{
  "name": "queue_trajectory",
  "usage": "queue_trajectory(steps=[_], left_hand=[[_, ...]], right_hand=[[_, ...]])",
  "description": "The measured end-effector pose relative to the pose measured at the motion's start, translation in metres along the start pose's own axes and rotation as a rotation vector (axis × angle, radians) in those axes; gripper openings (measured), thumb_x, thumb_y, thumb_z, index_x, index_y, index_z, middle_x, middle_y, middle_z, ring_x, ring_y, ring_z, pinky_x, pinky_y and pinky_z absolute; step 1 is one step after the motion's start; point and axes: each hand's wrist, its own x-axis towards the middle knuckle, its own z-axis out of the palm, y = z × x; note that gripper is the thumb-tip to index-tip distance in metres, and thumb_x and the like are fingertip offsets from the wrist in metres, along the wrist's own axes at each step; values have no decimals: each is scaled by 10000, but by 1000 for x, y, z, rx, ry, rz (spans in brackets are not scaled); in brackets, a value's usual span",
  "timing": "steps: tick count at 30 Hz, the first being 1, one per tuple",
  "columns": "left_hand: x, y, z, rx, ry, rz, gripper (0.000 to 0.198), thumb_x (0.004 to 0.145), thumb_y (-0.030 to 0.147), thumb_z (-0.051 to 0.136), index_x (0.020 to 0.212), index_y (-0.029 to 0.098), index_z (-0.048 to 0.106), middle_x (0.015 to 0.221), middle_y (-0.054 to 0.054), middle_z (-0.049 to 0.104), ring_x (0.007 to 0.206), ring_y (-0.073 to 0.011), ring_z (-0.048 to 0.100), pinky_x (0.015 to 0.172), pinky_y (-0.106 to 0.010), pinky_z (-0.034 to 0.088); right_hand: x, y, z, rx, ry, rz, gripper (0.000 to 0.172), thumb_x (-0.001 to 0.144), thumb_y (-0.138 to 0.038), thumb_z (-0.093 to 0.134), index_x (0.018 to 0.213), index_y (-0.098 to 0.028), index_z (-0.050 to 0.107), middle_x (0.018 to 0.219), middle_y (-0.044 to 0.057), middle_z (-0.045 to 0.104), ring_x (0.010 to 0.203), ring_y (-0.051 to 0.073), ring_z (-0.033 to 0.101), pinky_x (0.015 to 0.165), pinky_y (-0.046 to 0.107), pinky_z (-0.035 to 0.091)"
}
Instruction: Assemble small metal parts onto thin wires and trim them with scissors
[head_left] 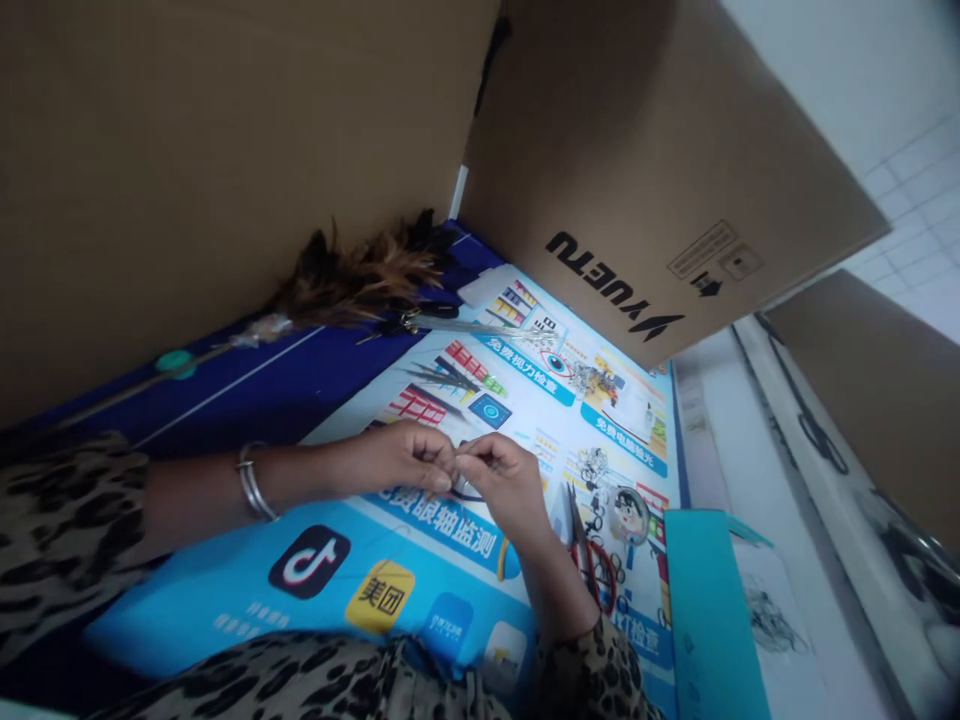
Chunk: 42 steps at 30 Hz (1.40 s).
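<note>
Over the middle of a printed blue-and-white sheet [420, 560], my left hand [416, 458] and my right hand [504, 480] meet at their fingertips. Both are closed in a pinch. Whatever sits between the fingers is too small and hidden to name. A bracelet [255, 483] circles my left wrist. To the right of my right hand lie red-handled scissors [594, 565], blades pointing away. Beyond the scissors is a scatter of small rings and metal bits [596, 480]. Thin dark pointed tools [442, 377] rest on the sheet past my left hand.
A brown feather duster [360, 270] lies along the cardboard wall [225, 150] at the left. Another cardboard panel [637, 170] stands at the back. A teal box [712, 610] is at the right, beside a clear bag of fine wire-like pieces [772, 615].
</note>
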Motion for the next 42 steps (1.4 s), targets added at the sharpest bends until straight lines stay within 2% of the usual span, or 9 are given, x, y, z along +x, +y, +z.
queue_trajectory(steps=[4,10,17,24,28,33,36,39,42], left_hand=[[-2,1,5,-221,-37,-98,281,746,409,794,738,168,649,693,2,709,621,-128,587,592,-230,416],[-2,4,6,-228,-34,-108,272,741,382,804,728,158,651,680,5,704,605,-118,575,585,-229,390],[1,-2,4,-234,-43,-93,289,714,395,822,710,168,644,647,3,698,576,-130,562,573,-244,391],[1,-6,4,-235,-80,-65,270,739,376,812,778,162,652,686,-9,715,581,-122,562,575,-242,398],[2,-5,4,-191,-87,-53,289,741,395,815,788,158,656,681,-8,714,577,-121,565,572,-238,403],[2,1,7,-139,-43,-68,317,750,442,799,856,166,684,706,-13,724,619,-147,607,606,-256,439],[1,3,10,-134,-3,-48,299,760,446,787,813,177,665,687,-1,707,620,-144,603,624,-262,451],[0,3,12,-140,7,-41,309,761,456,781,770,184,635,670,10,687,592,-132,579,599,-257,436],[0,2,12,-162,15,-52,307,765,449,782,790,182,634,661,12,680,570,-124,552,577,-251,413]], right_hand=[[1,4,2,163,-38,57,192,753,-345,782,741,-188,671,709,-2,690,639,133,594,646,258,478],[1,10,2,232,-49,79,191,744,-344,787,761,-189,677,699,-9,684,629,128,599,637,251,478],[3,9,1,166,-33,104,251,702,-407,796,736,-193,668,704,-9,678,620,133,593,635,258,494],[2,8,-6,142,-17,106,288,733,-457,778,768,-186,686,673,-14,637,615,130,557,611,252,477],[1,6,-8,91,31,70,248,737,-412,778,758,-181,690,670,-19,633,611,119,539,603,239,455],[0,6,-6,53,49,39,204,732,-375,768,728,-187,687,659,-23,629,614,120,536,612,239,442],[1,9,-6,28,24,28,192,747,-368,758,731,-188,693,655,-25,634,604,119,542,608,238,445],[2,5,-13,-75,-24,4,180,794,-370,726,774,-191,714,686,-17,669,627,136,591,624,245,471],[-6,-14,-34,-445,-26,-90,169,892,-336,631,854,-212,738,815,8,735,776,183,673,715,269,509]])
